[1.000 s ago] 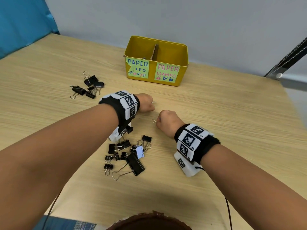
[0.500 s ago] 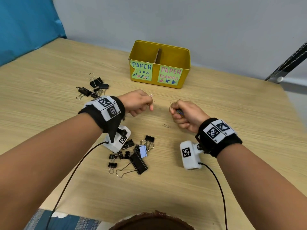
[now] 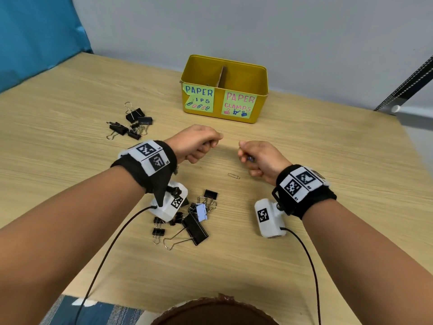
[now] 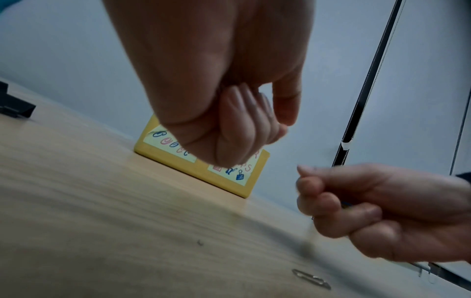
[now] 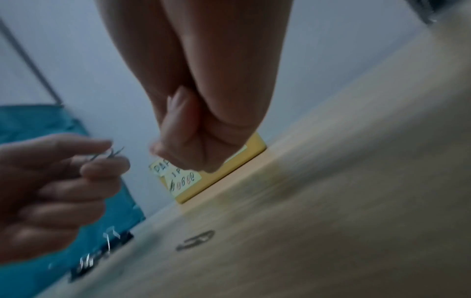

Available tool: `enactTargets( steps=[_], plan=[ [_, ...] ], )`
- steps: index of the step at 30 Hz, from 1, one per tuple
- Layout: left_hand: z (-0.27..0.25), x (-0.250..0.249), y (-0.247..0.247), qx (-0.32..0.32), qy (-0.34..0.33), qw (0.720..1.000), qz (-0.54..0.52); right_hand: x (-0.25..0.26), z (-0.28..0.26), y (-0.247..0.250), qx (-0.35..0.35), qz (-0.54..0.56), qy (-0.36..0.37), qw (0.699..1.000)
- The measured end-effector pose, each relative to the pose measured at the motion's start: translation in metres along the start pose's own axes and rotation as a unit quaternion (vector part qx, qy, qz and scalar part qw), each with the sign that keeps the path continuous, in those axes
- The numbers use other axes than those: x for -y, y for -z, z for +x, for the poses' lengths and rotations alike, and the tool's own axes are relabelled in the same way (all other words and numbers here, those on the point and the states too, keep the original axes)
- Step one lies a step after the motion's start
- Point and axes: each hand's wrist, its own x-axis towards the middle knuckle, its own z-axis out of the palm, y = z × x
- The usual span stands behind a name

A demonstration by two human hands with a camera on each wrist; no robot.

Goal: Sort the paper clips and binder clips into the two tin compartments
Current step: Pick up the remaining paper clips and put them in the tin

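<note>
The yellow tin [image 3: 257, 113] stands at the far middle of the table, split by a divider [image 3: 221, 76] into a left compartment labelled paper clips and a right one labelled paper clamps. My left hand [image 3: 214, 139] hovers in front of it, pinching silver paper clips [image 5: 109, 154] between thumb and forefinger. My right hand [image 3: 244, 152] is curled beside it around a small blue clip [image 3: 250, 158] that the fist mostly hides. One silver paper clip [image 3: 233, 176] lies on the table below the two hands.
One heap of black binder clips [image 3: 133, 123] lies at the left. A second heap [image 3: 194, 226], with one pale blue clip [image 3: 201, 211], sits under my left wrist. The wall is right behind the tin; the table's right edge [image 3: 398, 123] is near.
Both hands have risen off the table and turned thumb-up, drifting slightly toward the tin. A single paper clip now lies uncovered on the table between them.
</note>
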Motion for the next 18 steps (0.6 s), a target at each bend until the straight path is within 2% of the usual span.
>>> enactTargets(
  steps=[2, 4, 6, 10, 12, 16, 17, 18],
  plan=[
    [0.000, 0.003, 0.000, -0.012, -0.005, 1.000, 0.019, -0.002, -0.002, 0.000, -0.001, -0.168, -0.004, 0.986],
    [0.001, 0.006, 0.001, -0.015, -0.002, 0.999, 0.031, -0.003, -0.004, -0.001, 0.001, -0.351, 0.011, 0.936],
    [0.001, 0.007, 0.003, -0.013, 0.003, 0.999, 0.034, -0.003, -0.006, -0.004, 0.010, -0.456, 0.028, 0.889],
    [0.002, 0.008, 0.007, -0.015, 0.012, 0.999, 0.038, -0.004, -0.005, -0.009, 0.016, -0.500, 0.037, 0.865],
    [0.004, 0.009, 0.010, -0.017, 0.017, 0.999, 0.040, -0.002, -0.003, -0.011, 0.045, -0.524, 0.023, 0.850],
    [0.009, 0.008, 0.018, -0.030, 0.026, 0.998, 0.045, 0.008, -0.003, -0.017, 0.103, -0.617, -0.030, 0.779],
    [0.011, 0.006, 0.022, -0.035, 0.028, 0.998, 0.048, 0.015, -0.002, -0.016, 0.107, -0.625, -0.032, 0.773],
    [0.013, 0.002, 0.026, -0.041, 0.029, 0.997, 0.051, 0.024, 0.001, -0.015, 0.103, -0.604, -0.028, 0.790]
  ],
)
